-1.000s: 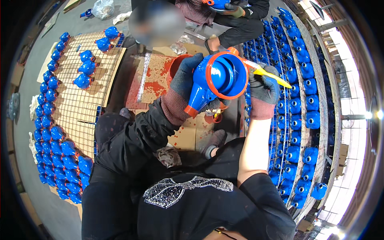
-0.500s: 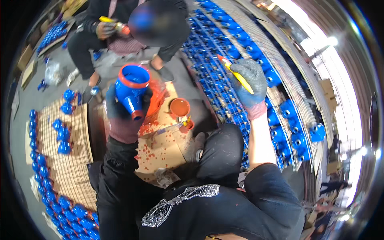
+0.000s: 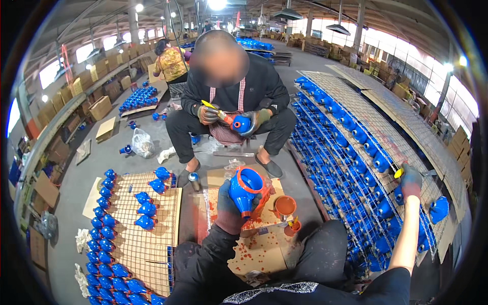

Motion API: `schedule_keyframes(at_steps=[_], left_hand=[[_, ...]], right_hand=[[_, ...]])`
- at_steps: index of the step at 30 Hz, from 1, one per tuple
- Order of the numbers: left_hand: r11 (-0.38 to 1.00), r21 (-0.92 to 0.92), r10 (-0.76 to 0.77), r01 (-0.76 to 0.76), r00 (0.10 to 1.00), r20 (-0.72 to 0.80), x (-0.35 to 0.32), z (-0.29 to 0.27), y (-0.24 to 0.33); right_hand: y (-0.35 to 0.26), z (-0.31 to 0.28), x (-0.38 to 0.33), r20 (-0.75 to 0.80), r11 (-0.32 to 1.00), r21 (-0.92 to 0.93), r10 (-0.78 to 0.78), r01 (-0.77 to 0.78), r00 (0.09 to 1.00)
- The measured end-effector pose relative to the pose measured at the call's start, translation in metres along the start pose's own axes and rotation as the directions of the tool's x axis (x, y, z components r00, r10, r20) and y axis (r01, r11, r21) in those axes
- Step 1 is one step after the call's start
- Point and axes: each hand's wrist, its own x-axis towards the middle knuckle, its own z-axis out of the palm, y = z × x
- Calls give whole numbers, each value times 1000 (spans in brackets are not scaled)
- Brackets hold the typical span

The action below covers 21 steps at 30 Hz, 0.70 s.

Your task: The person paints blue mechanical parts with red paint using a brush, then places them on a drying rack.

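Observation:
My gloved left hand (image 3: 229,209) grips a blue cast part with an orange-painted rim (image 3: 245,189), held over the paint-spattered cardboard (image 3: 256,249). Off to the right, my gloved right hand (image 3: 409,182) reaches out to the wire rack (image 3: 406,132) and holds a small brush with a yellow handle (image 3: 399,173), close to the blue parts standing there. An orange paint cup (image 3: 284,206) and a smaller pot (image 3: 293,225) stand on the cardboard beside my knee.
A person crouches opposite, painting a blue part (image 3: 243,123) with a brush. A wire tray (image 3: 145,229) at left carries several blue parts. A spray can (image 3: 193,181) stands on the floor. Cardboard boxes (image 3: 104,107) and another worker are farther back.
My head has lifted, so the view now reaches across the hall. My right hand has swung out to the rack with the brush; the left hand has lowered the blue part toward the cardboard.

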Motion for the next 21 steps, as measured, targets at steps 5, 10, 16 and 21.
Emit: schedule_keyframes(at_steps=[5, 10, 16, 21], left_hand=[[999, 43, 0, 2, 999, -47, 2, -13, -1], [999, 3, -37, 37, 999, 17, 2, -27, 5], [998, -40, -39, 38, 999, -28, 1, -13, -5], [999, 1, -36, 36, 999, -18, -3, -11, -3]], right_hand=[[-86, -76, -37, -234, 791, 588, -32, 168, 972], [-185, -168, -55, -361, -117, 931, -456, 347, 813], [-232, -245, -60, -811, -860, 506, -449, 66, 375], [-329, -251, -108, -579, -715, -178, 631, 676, 516]])
